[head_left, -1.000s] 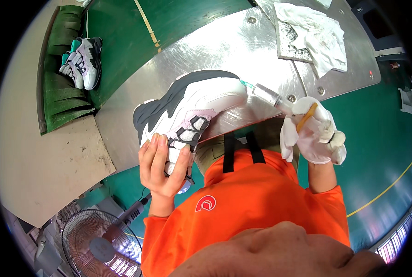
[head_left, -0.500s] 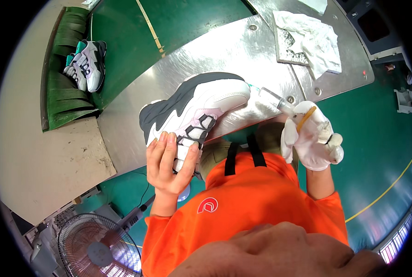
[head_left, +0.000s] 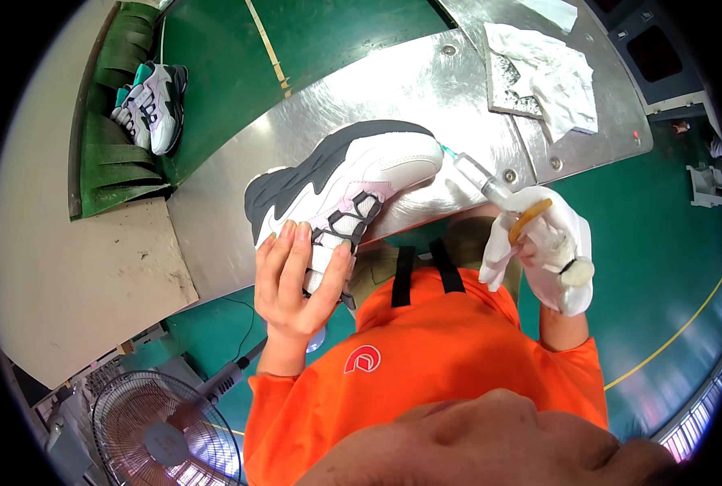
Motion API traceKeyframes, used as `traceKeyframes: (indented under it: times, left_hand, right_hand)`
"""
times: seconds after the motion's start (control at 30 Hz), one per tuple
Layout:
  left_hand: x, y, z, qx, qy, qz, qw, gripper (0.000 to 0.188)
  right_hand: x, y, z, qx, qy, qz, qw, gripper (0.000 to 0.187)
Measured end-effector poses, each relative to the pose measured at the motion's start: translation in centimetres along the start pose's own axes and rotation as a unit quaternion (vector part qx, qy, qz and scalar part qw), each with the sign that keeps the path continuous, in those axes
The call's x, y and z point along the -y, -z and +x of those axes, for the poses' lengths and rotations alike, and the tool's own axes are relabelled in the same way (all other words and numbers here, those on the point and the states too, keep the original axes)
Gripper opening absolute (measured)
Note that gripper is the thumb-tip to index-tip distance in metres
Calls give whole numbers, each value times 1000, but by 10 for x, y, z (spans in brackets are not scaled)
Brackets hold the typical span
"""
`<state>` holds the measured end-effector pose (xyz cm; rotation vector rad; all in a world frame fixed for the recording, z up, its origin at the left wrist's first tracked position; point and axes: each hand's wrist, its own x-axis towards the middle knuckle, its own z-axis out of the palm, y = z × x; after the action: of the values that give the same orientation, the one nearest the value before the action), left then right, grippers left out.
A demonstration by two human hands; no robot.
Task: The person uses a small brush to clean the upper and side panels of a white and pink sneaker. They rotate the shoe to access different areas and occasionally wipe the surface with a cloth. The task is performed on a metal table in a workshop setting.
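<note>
Shifted nearer, one sneaker (head_left: 353, 182) stays gripped by left hand (head_left: 296, 279); gloved right hand (head_left: 551, 251) clasps one syringe (head_left: 490, 182).

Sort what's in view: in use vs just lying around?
In use:
- white and grey sneaker, steadied by the bare left hand
- syringe, held in the gloved right hand, tip at the sneaker's end
- metal table under the sneaker

Lying about:
- white rag on the table
- pair of sneakers on the green belt
- fan
</note>
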<state>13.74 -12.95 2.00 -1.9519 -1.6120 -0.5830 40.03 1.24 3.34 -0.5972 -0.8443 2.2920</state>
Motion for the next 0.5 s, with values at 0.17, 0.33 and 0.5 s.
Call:
traceKeyframes:
  times: [0.17, 0.33, 0.5]
  left_hand:
    - [4, 3, 9, 17, 12, -22, 1000, 29]
    - [20, 10, 30, 64, 27, -86, 994, 43]
    - [38, 12, 69, 136, 88, -138, 977, 42]
  right_hand:
    - [-6, 6, 3, 88, 69, -52, 992, 95]
    - [-9, 8, 11, 127, 127, -131, 975, 90]
    - [-22, 15, 26, 121, 138, -145, 972, 86]
